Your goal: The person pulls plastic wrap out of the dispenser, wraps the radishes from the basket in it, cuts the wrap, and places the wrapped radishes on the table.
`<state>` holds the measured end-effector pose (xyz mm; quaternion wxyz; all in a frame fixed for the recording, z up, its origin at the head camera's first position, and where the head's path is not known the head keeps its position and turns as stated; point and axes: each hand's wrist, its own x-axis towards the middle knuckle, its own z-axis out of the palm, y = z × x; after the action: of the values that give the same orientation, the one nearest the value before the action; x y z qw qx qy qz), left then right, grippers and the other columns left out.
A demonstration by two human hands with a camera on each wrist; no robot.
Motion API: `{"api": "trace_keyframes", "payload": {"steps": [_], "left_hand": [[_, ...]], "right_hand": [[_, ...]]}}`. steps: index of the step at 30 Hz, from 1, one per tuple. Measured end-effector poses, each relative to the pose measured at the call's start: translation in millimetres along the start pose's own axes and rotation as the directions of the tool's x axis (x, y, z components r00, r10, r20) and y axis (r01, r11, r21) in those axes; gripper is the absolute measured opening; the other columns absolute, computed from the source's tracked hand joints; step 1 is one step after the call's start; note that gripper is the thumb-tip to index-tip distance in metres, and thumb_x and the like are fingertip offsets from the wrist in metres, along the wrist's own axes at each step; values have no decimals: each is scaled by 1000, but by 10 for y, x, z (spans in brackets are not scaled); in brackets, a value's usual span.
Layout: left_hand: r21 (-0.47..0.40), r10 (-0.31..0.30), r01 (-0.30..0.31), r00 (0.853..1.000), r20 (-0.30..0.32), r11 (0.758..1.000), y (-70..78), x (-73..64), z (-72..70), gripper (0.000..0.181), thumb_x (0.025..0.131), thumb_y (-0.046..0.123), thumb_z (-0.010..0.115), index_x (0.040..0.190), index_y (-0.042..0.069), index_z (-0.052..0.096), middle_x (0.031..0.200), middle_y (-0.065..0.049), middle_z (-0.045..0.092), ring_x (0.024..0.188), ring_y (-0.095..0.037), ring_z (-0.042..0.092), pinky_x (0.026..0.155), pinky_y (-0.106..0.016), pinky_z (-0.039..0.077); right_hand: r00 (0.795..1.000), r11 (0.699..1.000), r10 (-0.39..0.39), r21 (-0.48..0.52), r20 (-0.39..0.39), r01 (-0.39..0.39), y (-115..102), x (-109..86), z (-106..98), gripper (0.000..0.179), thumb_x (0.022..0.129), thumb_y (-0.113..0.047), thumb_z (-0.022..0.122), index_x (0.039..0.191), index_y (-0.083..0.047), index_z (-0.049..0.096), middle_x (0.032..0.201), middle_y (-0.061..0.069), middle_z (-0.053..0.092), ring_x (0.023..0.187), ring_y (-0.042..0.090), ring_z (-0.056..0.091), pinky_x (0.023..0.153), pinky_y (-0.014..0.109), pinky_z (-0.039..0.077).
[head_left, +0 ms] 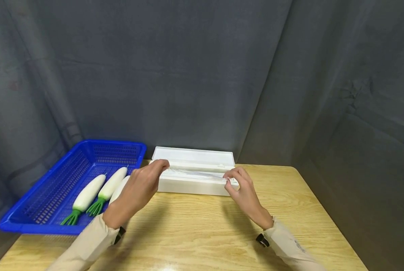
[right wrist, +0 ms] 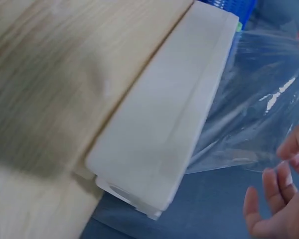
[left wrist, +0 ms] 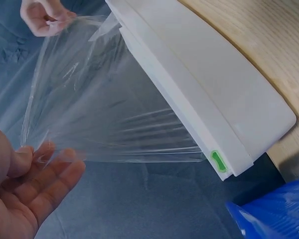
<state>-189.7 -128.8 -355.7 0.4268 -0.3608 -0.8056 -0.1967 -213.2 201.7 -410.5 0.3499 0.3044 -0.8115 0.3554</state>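
A long white cling film dispenser box (head_left: 192, 186) stands on the table, its lid (head_left: 193, 154) raised at the back in the head view. Clear cling film (left wrist: 104, 109) stretches from the box between the two hands. My left hand (head_left: 144, 184) pinches one corner of the film between thumb and finger, above the box's left end. Near the right end, my right hand (head_left: 244, 192) pinches the other corner. In the right wrist view, the film (right wrist: 259, 99) runs taut with creases beside the white box (right wrist: 159, 104). A green tab (left wrist: 219, 161) shows at one box end.
Left of the box sits a blue plastic basket (head_left: 66, 173) holding white radishes (head_left: 89, 192) with green stems; one is partly hidden behind my left arm. The wooden table (head_left: 195, 229) ends against a dark grey curtain (head_left: 175, 75) at the back and right.
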Motion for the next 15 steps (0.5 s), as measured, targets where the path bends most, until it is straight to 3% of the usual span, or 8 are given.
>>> {"api": "trace_keyframes", "payload": {"steps": [5, 9, 15], "left_hand": [[2, -6, 6, 1000, -18, 1000, 18, -11, 22, 11, 97, -5, 64, 105, 1, 61, 89, -7, 67, 67, -21, 65, 51, -38, 53], [3, -16, 16, 999, -33, 1000, 14, -5, 26, 10, 97, -5, 63, 105, 1, 61, 88, -8, 67, 67, -23, 65, 50, -38, 52], [-5, -42, 42, 999, -32, 999, 10, 5, 28, 8, 100, -4, 62, 106, 1, 60, 87, -8, 66, 65, -22, 63, 49, -37, 51]], "right_hand": [[996, 993, 85, -81, -4, -85, 3, -55, 88, 21, 80, 10, 74, 93, -6, 69, 104, 11, 61, 101, 27, 60, 84, 36, 50], [998, 993, 63, -96, -11, -64, 8, -21, 154, 18, 84, 3, 80, 95, -4, 68, 104, 12, 62, 102, 29, 61, 88, 43, 52], [998, 994, 22, -102, -54, -27, 24, 46, 216, 16, 87, 0, 81, 93, -4, 67, 98, 10, 64, 95, 27, 63, 83, 41, 53]]}}
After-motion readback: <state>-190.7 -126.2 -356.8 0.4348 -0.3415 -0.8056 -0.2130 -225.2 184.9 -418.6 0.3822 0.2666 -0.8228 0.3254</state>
